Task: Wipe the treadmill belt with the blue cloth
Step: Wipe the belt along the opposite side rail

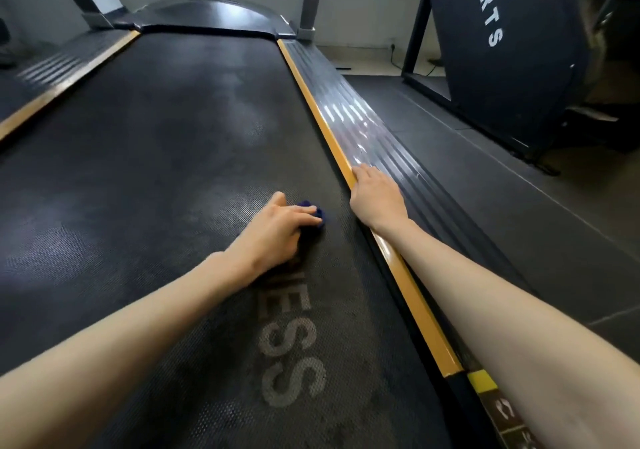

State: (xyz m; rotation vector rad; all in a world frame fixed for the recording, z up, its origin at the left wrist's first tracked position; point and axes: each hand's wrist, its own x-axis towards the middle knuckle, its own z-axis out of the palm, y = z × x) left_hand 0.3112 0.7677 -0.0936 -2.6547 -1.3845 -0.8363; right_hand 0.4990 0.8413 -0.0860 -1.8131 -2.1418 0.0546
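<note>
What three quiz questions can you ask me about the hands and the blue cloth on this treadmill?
1. True or false: the left hand holds the small crumpled blue cloth down on the black textured treadmill belt.
2. The right hand rests on: A the belt's middle; B the long orange edge strip; C the floor.
3. Fill in: the cloth lies nearer the belt's ___ edge.
Key: 1 true; 2 B; 3 right.

Far beyond the fingers (pixel 367 172), a glossy black motor hood (pixel 204 12); to their right, a dark leaning panel (pixel 509 53) (lettered "ORTS") stands on grey floor mats (pixel 519 240).
</note>
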